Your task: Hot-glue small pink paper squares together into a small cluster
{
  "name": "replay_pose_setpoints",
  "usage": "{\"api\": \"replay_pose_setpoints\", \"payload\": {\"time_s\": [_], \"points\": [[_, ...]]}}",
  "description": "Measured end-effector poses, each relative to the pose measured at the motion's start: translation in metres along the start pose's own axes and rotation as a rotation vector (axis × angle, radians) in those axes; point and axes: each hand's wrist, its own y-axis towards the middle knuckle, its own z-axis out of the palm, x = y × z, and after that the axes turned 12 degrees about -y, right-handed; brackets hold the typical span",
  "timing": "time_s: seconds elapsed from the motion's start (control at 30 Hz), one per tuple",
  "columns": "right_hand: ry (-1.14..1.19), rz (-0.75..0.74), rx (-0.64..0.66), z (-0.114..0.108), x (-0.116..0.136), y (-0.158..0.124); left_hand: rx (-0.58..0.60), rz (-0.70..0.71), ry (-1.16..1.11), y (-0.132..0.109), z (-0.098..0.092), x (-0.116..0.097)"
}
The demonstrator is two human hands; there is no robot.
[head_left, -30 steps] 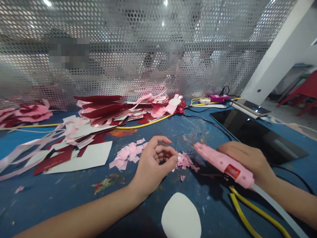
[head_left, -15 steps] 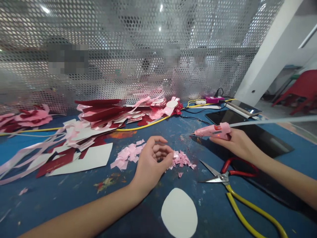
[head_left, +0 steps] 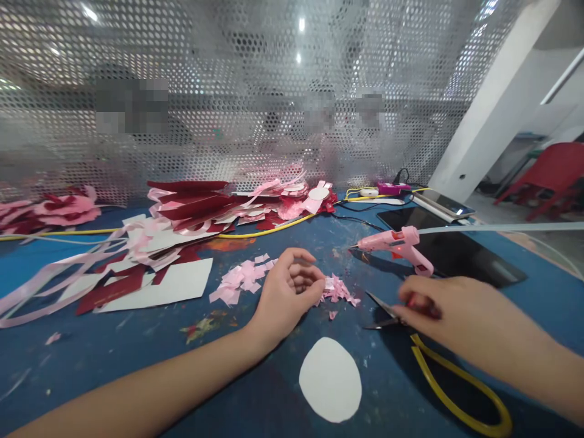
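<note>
The right hand (head_left: 438,307) has let go of the glue gun (head_left: 396,242), which now stands alone on the table (head_left: 91,365) at about 1 o'clock from that hand, its nozzle pointing to 9 o'clock and its clear glue stick running off toward 3 o'clock. The hand has come down over the scissors (head_left: 387,313); it blurs with motion and covers the red handles, so whether its fingers have closed on them cannot be told. Only the blades show, pointing toward 9 o'clock. This reads as gluing set aside for cutting.

The left hand (head_left: 289,292) has hardly shifted: it rests on its edge on the table, fingers curled loosely inward and the fingertips near the thumb, with nothing clearly pinched. Pink scraps (head_left: 340,291) lie just at its 3 o'clock, more scraps at its 10 o'clock. The white oval (head_left: 330,380) stays at 6 o'clock, near the forearm. Half a second earlier the gun was held aloft and the scissors lay untouched.
</note>
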Motion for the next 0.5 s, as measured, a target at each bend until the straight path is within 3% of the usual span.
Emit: {"api": "replay_pose_setpoints", "payload": {"time_s": [0.03,0.2,0.33,0.5], "points": [[0.000,-0.031,0.045,0.003,0.012,0.006,-0.005,-0.002,-0.006,0.000,0.000,0.000],[0.175,-0.015,-0.061,0.038,0.045,0.040,-0.036,-0.013,-0.014,0.000,0.000,0.000],[0.401,-0.074,-0.068,0.053,0.050,0.047,-0.010,-0.030,-0.017,-0.001,0.001,-0.002],[0.469,-0.133,-0.146,0.053,0.047,0.042,-0.012,-0.080,-0.041,0.002,0.001,-0.002]]}}
